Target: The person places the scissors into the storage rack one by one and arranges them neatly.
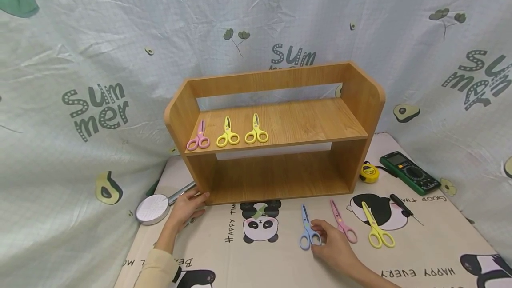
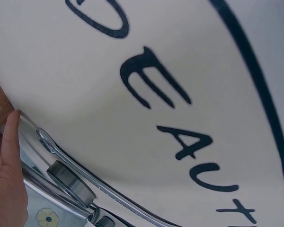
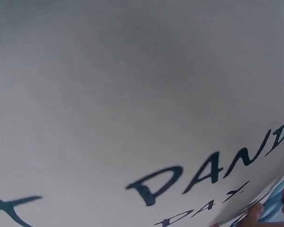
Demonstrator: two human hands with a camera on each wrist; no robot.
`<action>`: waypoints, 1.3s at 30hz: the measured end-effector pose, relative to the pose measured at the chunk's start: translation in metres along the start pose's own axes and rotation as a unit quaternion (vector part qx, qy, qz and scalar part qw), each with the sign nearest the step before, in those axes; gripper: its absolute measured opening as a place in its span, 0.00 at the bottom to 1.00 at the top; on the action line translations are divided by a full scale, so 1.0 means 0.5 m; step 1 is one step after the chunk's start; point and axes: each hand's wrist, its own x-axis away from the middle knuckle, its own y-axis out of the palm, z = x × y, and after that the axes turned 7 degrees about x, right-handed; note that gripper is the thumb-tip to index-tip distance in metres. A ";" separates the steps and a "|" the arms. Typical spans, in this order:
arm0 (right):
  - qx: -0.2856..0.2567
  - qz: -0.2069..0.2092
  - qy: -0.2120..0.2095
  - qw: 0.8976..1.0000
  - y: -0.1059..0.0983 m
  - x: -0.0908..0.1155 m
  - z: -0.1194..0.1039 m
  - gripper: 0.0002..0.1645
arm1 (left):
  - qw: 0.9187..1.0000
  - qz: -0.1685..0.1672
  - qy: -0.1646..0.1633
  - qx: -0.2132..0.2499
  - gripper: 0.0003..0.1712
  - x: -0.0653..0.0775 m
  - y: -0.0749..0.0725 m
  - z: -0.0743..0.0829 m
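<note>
The two hands are well apart. The left hand (image 1: 187,208) has its fingers out, touching the bottom left corner of the wooden shelf (image 1: 276,174). The right hand (image 1: 335,246) pinches the blue scissors (image 1: 307,227) by a handle, in front of the shelf. Pink scissors (image 1: 340,223) and yellow scissors (image 1: 373,223) lie on the bench (image 1: 276,268), in front of the shelf too. A yellow tape measure (image 1: 369,173) sits just right of the shelf.

Booth-like space, printed curtains (image 1: 132,21) around a panda-print tabletop (image 1: 244,266).
</note>
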 end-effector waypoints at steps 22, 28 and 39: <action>-0.014 -0.001 0.054 0.998 -0.008 0.010 -0.008 0.31 | 1.000 -0.003 0.007 0.003 0.37 0.002 -0.002 -0.001; -0.029 -0.012 0.063 0.998 -0.008 0.014 -0.010 0.30 | 1.000 -0.006 0.012 0.006 0.37 0.001 -0.003 -0.006; -0.069 0.008 0.042 0.997 -0.021 0.023 -0.027 0.29 | 1.000 -0.014 0.019 -0.001 0.37 0.000 -0.003 -0.008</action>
